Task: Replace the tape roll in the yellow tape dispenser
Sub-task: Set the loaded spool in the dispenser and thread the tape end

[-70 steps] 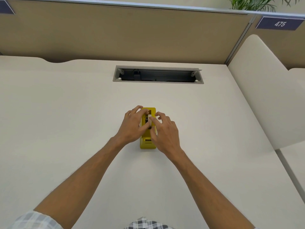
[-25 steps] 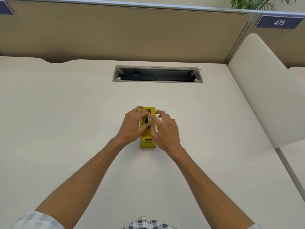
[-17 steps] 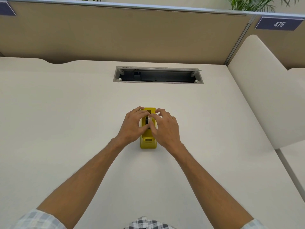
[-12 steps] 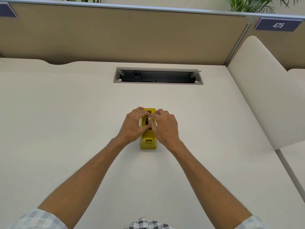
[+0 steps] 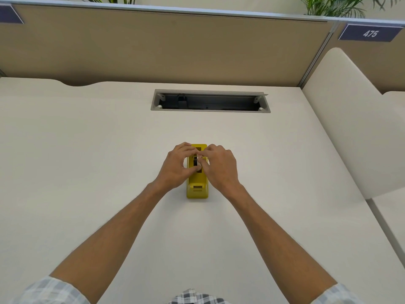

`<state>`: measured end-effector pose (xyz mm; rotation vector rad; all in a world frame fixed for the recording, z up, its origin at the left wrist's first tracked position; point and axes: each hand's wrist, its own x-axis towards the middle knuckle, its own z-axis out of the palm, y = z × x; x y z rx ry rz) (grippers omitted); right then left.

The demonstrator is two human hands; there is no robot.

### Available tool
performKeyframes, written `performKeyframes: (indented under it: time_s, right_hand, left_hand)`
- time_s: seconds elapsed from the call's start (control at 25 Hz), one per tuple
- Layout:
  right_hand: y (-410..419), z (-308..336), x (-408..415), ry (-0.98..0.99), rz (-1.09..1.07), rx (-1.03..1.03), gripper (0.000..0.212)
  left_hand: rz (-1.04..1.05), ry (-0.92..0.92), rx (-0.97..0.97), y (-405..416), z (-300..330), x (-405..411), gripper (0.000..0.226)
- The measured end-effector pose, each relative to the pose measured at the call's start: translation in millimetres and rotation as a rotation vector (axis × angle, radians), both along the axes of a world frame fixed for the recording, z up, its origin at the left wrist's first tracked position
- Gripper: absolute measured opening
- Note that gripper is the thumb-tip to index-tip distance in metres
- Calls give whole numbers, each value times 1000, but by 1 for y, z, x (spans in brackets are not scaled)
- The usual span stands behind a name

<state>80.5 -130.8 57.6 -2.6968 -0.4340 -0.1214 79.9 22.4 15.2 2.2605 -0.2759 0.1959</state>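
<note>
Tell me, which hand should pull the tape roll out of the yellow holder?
Probably the right hand: its fingertips already pinch at the tape roll in the middle of the yellow tape dispenser. The left hand wraps the dispenser's side, well placed to steady it.

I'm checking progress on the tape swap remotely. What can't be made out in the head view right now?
- Tape roll: only a sliver shows between the left hand and right hand; whether it is seated is hidden by the fingers.
- Yellow tape dispenser: its middle is covered by both hands.
- Desk cable slot: contents too dark to tell.
- Partition sign at the left: cut off by the edge.
</note>
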Motion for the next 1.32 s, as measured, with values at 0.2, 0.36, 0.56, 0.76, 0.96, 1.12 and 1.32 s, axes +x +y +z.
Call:
performKeyframes:
  time_s: [0.2,0.36,0.56,0.76,0.96,1.12,1.32]
  right_hand:
    - [0,2,1,-1,23,-18,23]
    - [2,2,3,-26,32,-86,25]
    - [2,3,4,-51,46,-119,25]
    - [2,2,4,-62,49,-111,24]
    - [-1,0,3,-53,32,-71,23]
    - [-1,-1,3,-44,21,-39,22]
    - [-6,-4,2,-52,20,0,22]
  left_hand:
    - [16,6,-8,0,-1,0,42]
    - [16,5,-5,-1,0,-1,41]
    - [-40,13,-41,-1,4,-2,35]
    - [-51,11,-35,-1,5,-3,36]
    - [-39,0,-17,0,1,-1,38]
    - [-37,-16,-12,0,2,-2,39]
    - [-36,-9,27,0,5,-3,36]
